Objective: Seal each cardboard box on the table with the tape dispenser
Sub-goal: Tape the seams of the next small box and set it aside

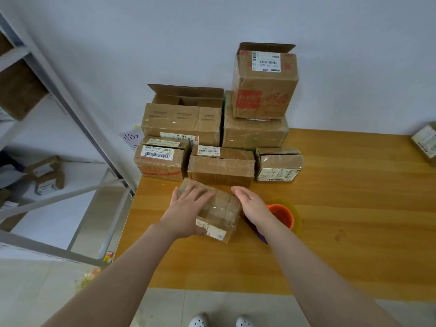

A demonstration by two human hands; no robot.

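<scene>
A small taped cardboard box [220, 210] with a white label lies near the front left of the wooden table [342, 220]. My left hand [186, 208] rests flat on its top and left side, fingers straight. My right hand [252, 206] is held edge-on against the box's right side, fingers straight. Just right of that hand sits the tape dispenser [283, 215], an orange core inside a yellowish roll of tape, with a purple part beneath my wrist. Neither hand holds it.
Several cardboard boxes stand stacked at the back of the table against the wall; two of them [184, 114] [264, 83] have open top flaps. Another box [424, 142] sits at the far right edge. A metal shelf rack [70, 114] stands left of the table.
</scene>
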